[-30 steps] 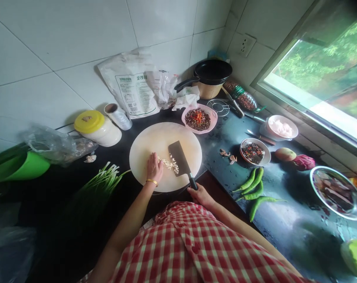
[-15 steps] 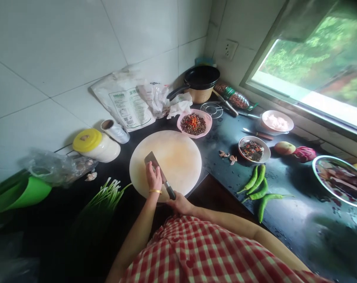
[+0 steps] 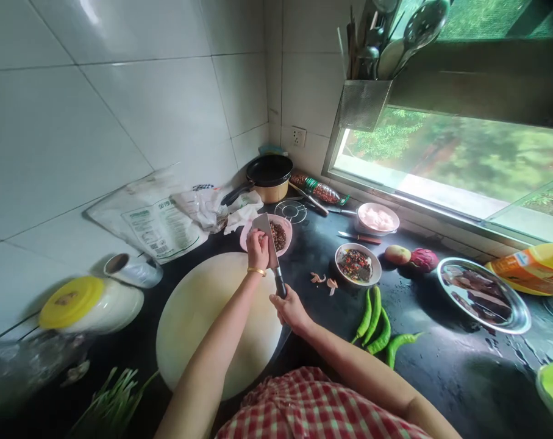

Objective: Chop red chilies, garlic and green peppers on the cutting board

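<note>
My right hand is wrapped round the black handle of a cleaver, whose blade points away from me over the near part of a pink bowl. Against the left face of the blade, the curled fingers of my left hand are pressed; a gold bangle circles that wrist. Dark chopped bits lie in the bowl, partly covered by blade and hand. Below my left forearm is a round, pale cutting board, its surface bare apart from faint stains.
Right of the board are green chillies, a bowl of dark seasoning, a knife, a bowl of pale pieces and a metal basin. A yellow-lidded jar and scallions stand left. A pan sits behind.
Both hands have moved forward with the cleaver, from above the board to above the pink bowl. My left fingers, stretched along the blade before, are now curled. The view has turned right.
</note>
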The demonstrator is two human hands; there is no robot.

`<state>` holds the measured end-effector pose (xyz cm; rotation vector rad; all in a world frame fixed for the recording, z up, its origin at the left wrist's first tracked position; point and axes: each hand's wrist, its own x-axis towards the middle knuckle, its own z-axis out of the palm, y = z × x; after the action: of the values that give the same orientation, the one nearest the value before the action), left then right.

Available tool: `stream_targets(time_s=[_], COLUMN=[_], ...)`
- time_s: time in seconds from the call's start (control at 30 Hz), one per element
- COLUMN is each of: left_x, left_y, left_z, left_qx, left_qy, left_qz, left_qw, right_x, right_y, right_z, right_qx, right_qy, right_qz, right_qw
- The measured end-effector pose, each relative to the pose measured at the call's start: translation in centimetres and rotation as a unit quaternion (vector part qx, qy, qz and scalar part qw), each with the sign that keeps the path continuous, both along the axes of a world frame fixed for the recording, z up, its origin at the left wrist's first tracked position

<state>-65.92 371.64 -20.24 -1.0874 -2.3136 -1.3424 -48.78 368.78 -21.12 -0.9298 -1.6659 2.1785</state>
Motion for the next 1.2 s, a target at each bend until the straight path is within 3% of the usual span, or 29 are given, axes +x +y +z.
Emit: stream_targets(time_s=[0.1, 0.17, 0.33, 0.4, 0.47, 0.57, 0.63, 0.73, 0.83, 0.93, 1.07, 1.13, 1.2], left_x=[-1.8, -3.2, -7.6, -8.9, -9.5, -8.9, -8.0, -7.0, -6.4, -5.1, -2.7, -2.4, -2.8], left_y=[5.0, 7.4, 10.0, 9.9, 9.5, 8.7, 8.2, 7.6, 7.0, 6.3, 5.9, 5.7, 5.2], left_z=[0.0, -0.9, -3.5, -3.0, -1.3, 1.8, 2.5, 1.1, -0.9, -1.1, -0.9, -1.2, -1.4], left_qx=[0.011, 0.002, -0.041, -0.02, 0.026, 0.088, 0.09, -0.038, -0.182, -0.21, -0.278, -0.319, -0.346], left_qy=[0.009, -0.01, -0.087, -0.1, -0.105, -0.071, -0.029, 0.002, 0.02, 0.088, 0.14, 0.106, 0.04], left_qz=[-0.014, -0.019, 0.027, 0.04, 0.036, 0.019, 0.033, 0.029, 0.017, 0.014, -0.066, -0.062, -0.014], left_qw=[1.0, 1.0, 0.995, 0.994, 0.993, 0.993, 0.995, 0.999, 0.983, 0.974, 0.948, 0.94, 0.937], right_x=[-0.8, -0.9, 0.5, 1.4, 2.3, 3.0, 3.1, 2.9, 2.7, 2.5, 2.5, 2.8, 3.2], right_y=[4.2, 6.6, 11.3, 12.6, 13.4, 13.6, 13.4, 12.9, 12.6, 12.1, 10.9, 10.4, 10.3], right_z=[0.3, 0.3, -0.2, -0.3, -0.3, -0.4, -0.5, -0.9, -1.1, -1.0, -0.4, -0.2, -0.1], right_qx=[0.01, 0.008, 0.019, 0.028, 0.03, 0.027, 0.026, 0.014, -0.008, -0.036, -0.06, -0.058, -0.05], right_qy=[0.001, -0.006, -0.058, -0.081, -0.093, -0.092, -0.08, -0.055, -0.044, -0.026, -0.004, 0.001, 0.002], right_qz=[-0.016, -0.015, -0.031, -0.033, -0.03, -0.018, -0.009, -0.006, -0.003, -0.001, 0.01, 0.015, 0.003], right_qw=[1.0, 1.0, 0.998, 0.996, 0.995, 0.995, 0.996, 0.998, 0.999, 0.999, 0.998, 0.998, 0.999])
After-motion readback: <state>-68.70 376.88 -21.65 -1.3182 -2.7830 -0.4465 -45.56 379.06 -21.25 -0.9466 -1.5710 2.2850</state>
